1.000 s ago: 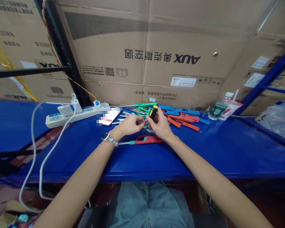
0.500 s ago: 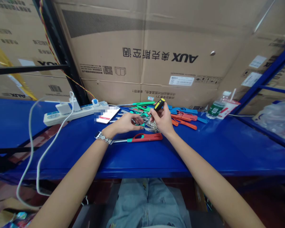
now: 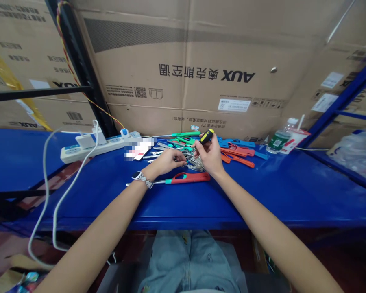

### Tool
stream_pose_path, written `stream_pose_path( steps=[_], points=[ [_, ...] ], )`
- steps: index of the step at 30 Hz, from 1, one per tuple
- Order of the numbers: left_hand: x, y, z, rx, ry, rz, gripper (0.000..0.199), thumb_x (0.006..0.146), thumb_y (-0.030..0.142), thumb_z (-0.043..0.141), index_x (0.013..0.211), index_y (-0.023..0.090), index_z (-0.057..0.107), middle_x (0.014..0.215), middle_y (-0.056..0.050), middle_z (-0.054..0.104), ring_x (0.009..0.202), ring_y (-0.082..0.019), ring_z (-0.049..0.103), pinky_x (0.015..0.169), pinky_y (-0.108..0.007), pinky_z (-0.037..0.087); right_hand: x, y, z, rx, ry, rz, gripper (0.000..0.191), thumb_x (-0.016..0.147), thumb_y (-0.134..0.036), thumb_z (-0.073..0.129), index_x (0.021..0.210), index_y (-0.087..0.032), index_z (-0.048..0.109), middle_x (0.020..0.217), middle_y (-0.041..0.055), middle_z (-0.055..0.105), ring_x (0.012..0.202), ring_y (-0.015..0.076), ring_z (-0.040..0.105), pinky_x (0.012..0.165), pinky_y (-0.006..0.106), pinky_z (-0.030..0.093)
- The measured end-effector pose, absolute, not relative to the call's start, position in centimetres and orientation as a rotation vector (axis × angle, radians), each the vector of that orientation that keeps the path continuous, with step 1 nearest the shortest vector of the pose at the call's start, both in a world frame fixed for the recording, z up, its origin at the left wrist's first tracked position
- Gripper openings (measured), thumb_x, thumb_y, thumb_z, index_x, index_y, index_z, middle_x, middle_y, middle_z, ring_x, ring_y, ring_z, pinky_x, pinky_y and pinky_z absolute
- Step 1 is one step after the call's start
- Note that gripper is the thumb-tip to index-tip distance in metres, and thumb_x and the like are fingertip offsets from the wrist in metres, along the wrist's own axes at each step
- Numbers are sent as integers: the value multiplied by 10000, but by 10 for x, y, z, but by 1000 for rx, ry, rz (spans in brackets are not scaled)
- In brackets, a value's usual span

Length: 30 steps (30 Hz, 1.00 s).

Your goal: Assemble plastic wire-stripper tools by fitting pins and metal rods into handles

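Note:
My right hand [image 3: 212, 156] is wrapped round a black and yellow screwdriver [image 3: 206, 136], its handle pointing up. Just left of it, my left hand [image 3: 171, 160] has its fingers drawn together over a pile of small metal parts [image 3: 195, 162]; what they pinch is too small to make out. In front of both hands lies a red and teal lighter [image 3: 190, 177] with a long metal tube. Green lighter pieces [image 3: 186, 133] are behind the pile, and orange-red casings [image 3: 239, 150] and blue casings [image 3: 242, 143] lie to its right.
A white power strip [image 3: 100, 145] with plugs and cables sits at the left, beside a phone [image 3: 143, 149]. A bottle [image 3: 277, 140] and a cup with a straw [image 3: 294, 140] stand at the right. Large cartons [image 3: 177, 49] rise behind the blue table [image 3: 262, 195].
The fingers of my left hand have closed together over the pile, where they were spread before. My right hand still holds the screwdriver, now tilted a little more to the right. The view has shifted slightly.

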<state>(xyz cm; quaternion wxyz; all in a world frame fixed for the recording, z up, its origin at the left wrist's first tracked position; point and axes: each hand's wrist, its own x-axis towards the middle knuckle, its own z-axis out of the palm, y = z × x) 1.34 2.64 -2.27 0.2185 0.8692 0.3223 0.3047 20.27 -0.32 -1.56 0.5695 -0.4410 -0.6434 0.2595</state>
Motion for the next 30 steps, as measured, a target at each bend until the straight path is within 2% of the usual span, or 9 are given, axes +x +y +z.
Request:
stream_pose_path(
  steps=[6, 13, 20, 25, 28, 30],
  points=[
    [12, 28, -22, 2415, 929, 811, 197, 839, 318, 655, 823, 145, 749, 725, -53, 729, 619, -135, 589, 584, -259, 415, 202, -6, -15, -1053, -1513, 569, 399, 999, -508, 482, 1301, -287, 345, 1082, 99, 694, 718, 198, 690, 694, 393, 603],
    [14, 26, -20, 2468, 940, 815, 176, 857, 292, 653, 821, 148, 746, 774, -64, 743, 672, -159, 621, 625, -271, 427, 201, -8, -14, -992, -1511, 588, 362, 974, -481, 543, 1230, -286, 378, 1016, 78, 698, 676, 191, 677, 659, 385, 595],
    [26, 12, -17, 2518, 923, 901, 111, 898, 252, 667, 855, 164, 720, 836, -69, 712, 783, -203, 625, 738, -317, 465, 204, -12, -11, -794, -1524, 613, 386, 924, -573, 634, 1063, -275, 431, 707, -6, 657, 506, 179, 614, 512, 353, 544],
    [44, -1, -18, 2491, 852, 887, 98, 925, 222, 637, 859, 177, 693, 871, -56, 708, 817, -210, 643, 776, -334, 488, 217, -24, -10, -788, -1492, 585, 400, 897, -558, 684, 980, -281, 407, 650, -27, 626, 469, 173, 595, 467, 333, 498],
    [52, -8, -21, 2456, 833, 925, 123, 920, 298, 675, 904, 176, 684, 907, -61, 716, 848, -221, 659, 798, -346, 507, 224, -26, -10, -816, -1436, 610, 415, 893, -575, 682, 966, -279, 401, 631, -29, 620, 422, 164, 560, 425, 327, 467],
    [55, -12, -22, 2496, 829, 945, 238, 903, 404, 713, 953, 174, 683, 977, -82, 708, 912, -242, 659, 845, -371, 518, 228, -24, -9, -846, -1411, 618, 431, 887, -599, 679, 973, -277, 406, 614, -30, 610, 403, 159, 539, 406, 323, 448]
  ],
)
